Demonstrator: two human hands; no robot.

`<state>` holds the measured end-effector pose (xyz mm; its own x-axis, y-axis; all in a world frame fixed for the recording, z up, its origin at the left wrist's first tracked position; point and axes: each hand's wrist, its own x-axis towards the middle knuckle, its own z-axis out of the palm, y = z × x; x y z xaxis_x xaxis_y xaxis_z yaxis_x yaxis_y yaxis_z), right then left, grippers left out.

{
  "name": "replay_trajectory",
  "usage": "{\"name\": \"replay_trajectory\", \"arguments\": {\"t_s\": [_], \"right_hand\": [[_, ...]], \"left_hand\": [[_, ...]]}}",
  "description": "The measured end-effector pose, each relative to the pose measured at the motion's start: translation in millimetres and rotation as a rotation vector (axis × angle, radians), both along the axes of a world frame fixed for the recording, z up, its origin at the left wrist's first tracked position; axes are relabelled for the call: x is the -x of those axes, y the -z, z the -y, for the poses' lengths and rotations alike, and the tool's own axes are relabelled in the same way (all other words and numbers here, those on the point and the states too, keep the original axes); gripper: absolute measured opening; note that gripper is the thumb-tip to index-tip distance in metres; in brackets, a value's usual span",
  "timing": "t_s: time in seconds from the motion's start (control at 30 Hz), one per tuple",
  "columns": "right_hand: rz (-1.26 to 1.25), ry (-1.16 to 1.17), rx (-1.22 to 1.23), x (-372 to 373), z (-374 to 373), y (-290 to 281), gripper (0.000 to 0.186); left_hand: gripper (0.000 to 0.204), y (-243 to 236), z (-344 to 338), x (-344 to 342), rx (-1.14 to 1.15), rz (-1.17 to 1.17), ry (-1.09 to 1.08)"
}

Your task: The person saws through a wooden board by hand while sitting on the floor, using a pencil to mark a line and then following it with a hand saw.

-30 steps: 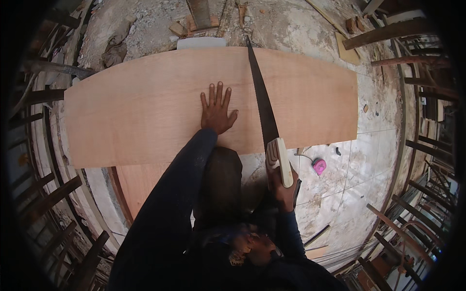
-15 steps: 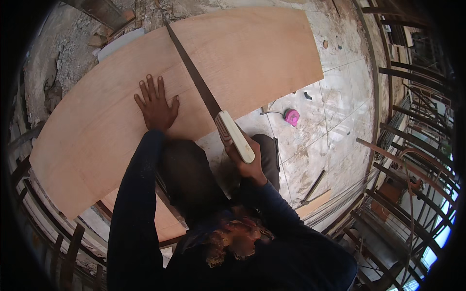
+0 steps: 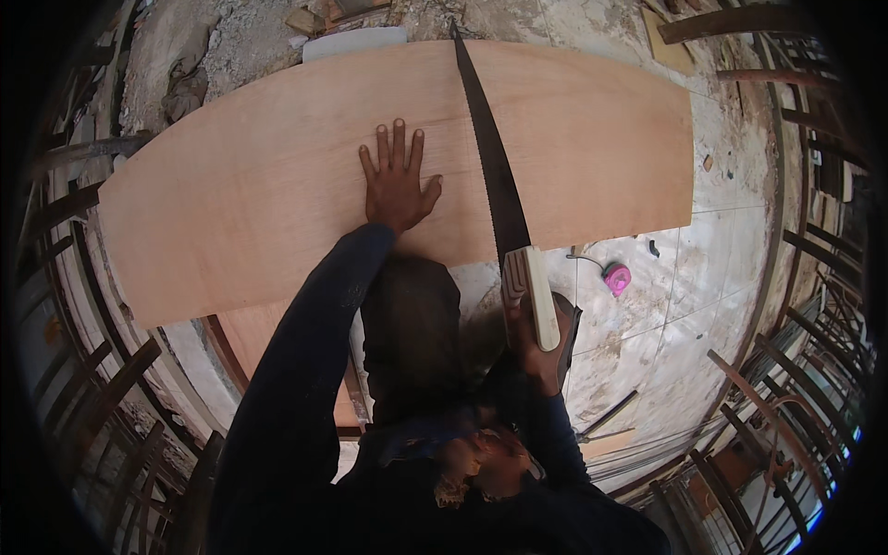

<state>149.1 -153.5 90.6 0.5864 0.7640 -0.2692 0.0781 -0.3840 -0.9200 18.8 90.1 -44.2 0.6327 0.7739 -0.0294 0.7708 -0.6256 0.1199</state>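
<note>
A large plywood sheet (image 3: 250,194) lies flat across the upper half of the view. My left hand (image 3: 396,180) presses flat on it with fingers spread, just left of the saw. A hand saw (image 3: 488,166) with a long dark toothed blade runs across the sheet from its far edge to its near edge. My right hand (image 3: 538,347) grips the saw's pale wooden handle (image 3: 534,294) just off the sheet's near edge. My knee (image 3: 412,324) in dark trousers sits below the sheet between my arms.
A pink tape measure (image 3: 616,277) lies on the pale tiled floor right of the saw handle. A second board (image 3: 259,338) sticks out under the sheet at lower left. Rubble and wood scraps lie beyond the sheet's far edge. Stacked dark wooden chair frames (image 3: 777,398) ring both sides.
The view swung left then back; the sheet sits level again. My left hand stays flat on the plywood and my right hand keeps its grip on the saw, blade still on the sheet.
</note>
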Motion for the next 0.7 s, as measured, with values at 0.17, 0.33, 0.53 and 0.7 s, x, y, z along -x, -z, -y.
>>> {"name": "replay_trajectory", "arguments": {"t_s": [0.17,0.33,0.53,0.7], "right_hand": [[-0.046,0.104,-0.178,-42.8,-141.7,47.8,0.027],[-0.133,0.084,-0.094,-33.5,-102.4,48.5,0.041],[-0.031,0.067,0.041,4.2,-2.5,5.6,0.05],[-0.155,0.109,-0.098,-80.4,-199.9,50.8,0.028]], "left_hand": [[0.082,-8.1,8.2,-23.5,0.019,0.015,0.061],[0.081,8.9,6.9,-13.0,-0.026,0.017,0.042],[0.081,-6.8,4.2,-2.9,-0.025,0.012,0.036],[0.08,1.9,10.6,-26.3,0.029,-0.018,0.078]]}}
